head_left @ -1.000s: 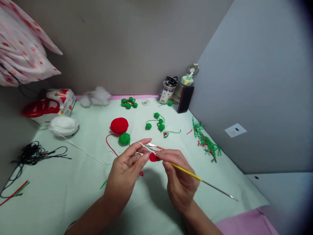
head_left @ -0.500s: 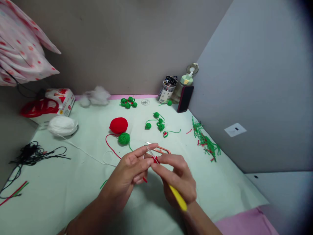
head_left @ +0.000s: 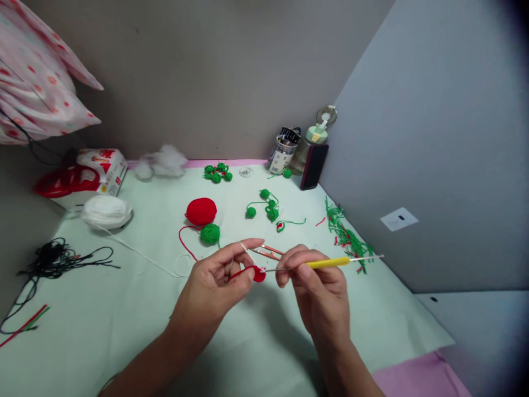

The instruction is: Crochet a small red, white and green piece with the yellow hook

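Observation:
Between the thumb and fingers of my left hand (head_left: 221, 278) is a small red crochet piece (head_left: 259, 274) with a bit of white at its edge. White yarn (head_left: 247, 253) runs over my raised left index finger. My right hand (head_left: 318, 284) pinches a crochet hook (head_left: 328, 263) with a yellow handle, held nearly level. Its thin metal shaft points left and its tip meets the white edge of the red piece. Orange-handled thread snips (head_left: 268, 252) lie on the table just behind the hands, partly hidden.
A red yarn ball (head_left: 201, 212), a green yarn ball (head_left: 210, 234) and a white yarn ball (head_left: 106, 212) sit behind and left. Green crocheted balls (head_left: 271, 212) lie mid-table. Yarn scraps (head_left: 349, 234) line the right wall, near a phone (head_left: 314, 167). Black cord (head_left: 52, 259) lies left.
My right hand has moved right and turned, swinging the hook from slanting down toward me to nearly level. More of the red piece now shows, with the fingers of both hands apart.

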### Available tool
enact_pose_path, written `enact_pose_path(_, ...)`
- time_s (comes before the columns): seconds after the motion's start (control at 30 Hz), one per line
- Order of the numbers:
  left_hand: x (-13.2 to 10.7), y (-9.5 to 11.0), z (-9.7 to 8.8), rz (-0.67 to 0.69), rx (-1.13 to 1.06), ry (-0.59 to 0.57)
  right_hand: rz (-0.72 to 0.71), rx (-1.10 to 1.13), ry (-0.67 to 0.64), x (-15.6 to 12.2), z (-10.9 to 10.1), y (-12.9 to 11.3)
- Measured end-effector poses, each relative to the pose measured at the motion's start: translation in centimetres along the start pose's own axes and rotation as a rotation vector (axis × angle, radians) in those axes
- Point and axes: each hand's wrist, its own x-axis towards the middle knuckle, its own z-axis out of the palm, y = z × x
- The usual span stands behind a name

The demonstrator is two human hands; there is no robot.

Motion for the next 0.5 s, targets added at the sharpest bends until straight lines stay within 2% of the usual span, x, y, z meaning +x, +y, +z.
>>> enact_pose_path(0.13, 0.2, -0.3, 0.2, 0.013, -0.067, -0.071, -0.109, -0.205, -0.055, 0.3, 0.9, -0.2)
enact_pose_path(0.33, 0.5, -0.6, 0.6, -0.025, -0.185, 0.007, -0.179, -0.323, 0.019, -0.4, 1.7, 0.4)
enact_pose_path(0.5, 0.6, -0.8, 1.1, -0.144, -0.407, -0.035, -0.449, -0.655, 0.027, -1.7, 1.8, 1.7)
